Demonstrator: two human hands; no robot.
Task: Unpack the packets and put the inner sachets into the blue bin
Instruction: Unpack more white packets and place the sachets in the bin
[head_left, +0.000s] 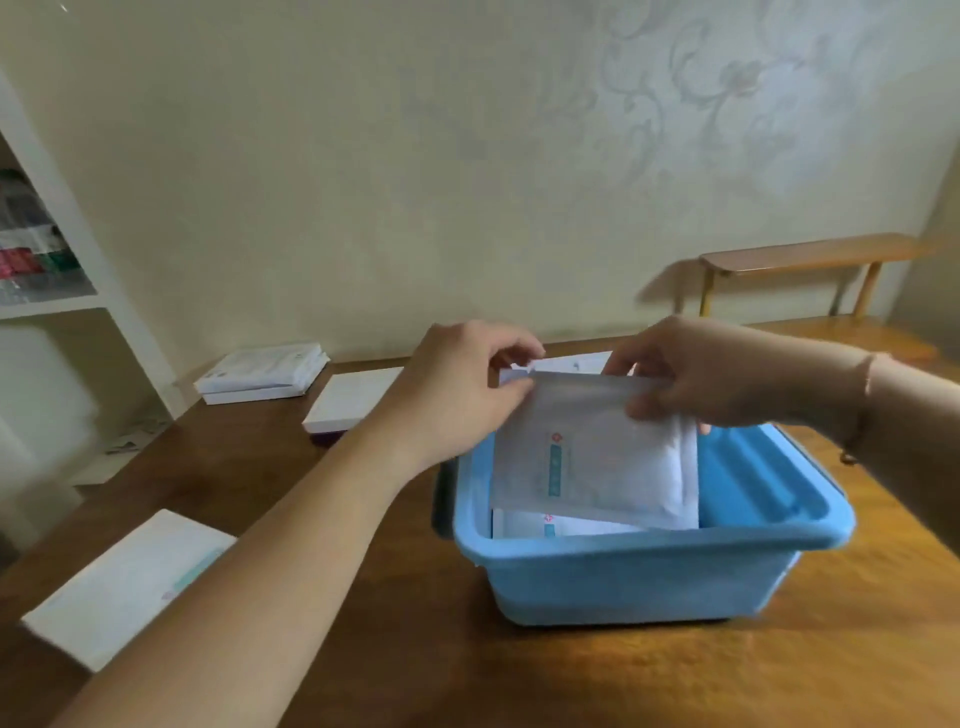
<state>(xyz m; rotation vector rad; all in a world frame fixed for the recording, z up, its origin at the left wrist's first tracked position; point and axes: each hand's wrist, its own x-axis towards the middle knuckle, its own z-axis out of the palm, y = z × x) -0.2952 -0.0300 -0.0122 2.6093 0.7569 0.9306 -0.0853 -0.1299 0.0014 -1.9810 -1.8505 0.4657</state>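
The left hand (467, 379) pinches the top left corner of a white sachet (592, 452) between thumb and fingers, and the right hand (691, 374) grips the top right corner of the same sachet, fingers curled over its upper edge. Between them the sachet hangs almost upright, a little tilted, with its lower part already inside the blue bin (623, 566). A teal stripe is printed on its face; the text there is too blurred to read.

Under it, at the bottom of the bin, lies at least one more sachet (561, 525) with the same print. I judge the step in hand is the placing of this sachet into the bin. The next move calls for lowering it flat on the one below and then letting both corners go, so that it does not lean on the bin wall.

From the bin, on the wooden table (675, 675): at 8 o'clock a flat white packet (124, 587) lies near the table edge; at 10 o'clock a white box (353, 400), and further in the same direction a stack of white packets (260, 376) against the wall. These seem still waiting to be unpacked. At 12 o'clock, just behind the hands, some white paper or packet (576, 361) shows, mostly hidden. At 1 o'clock a wooden bench (800, 257) stands by the wall
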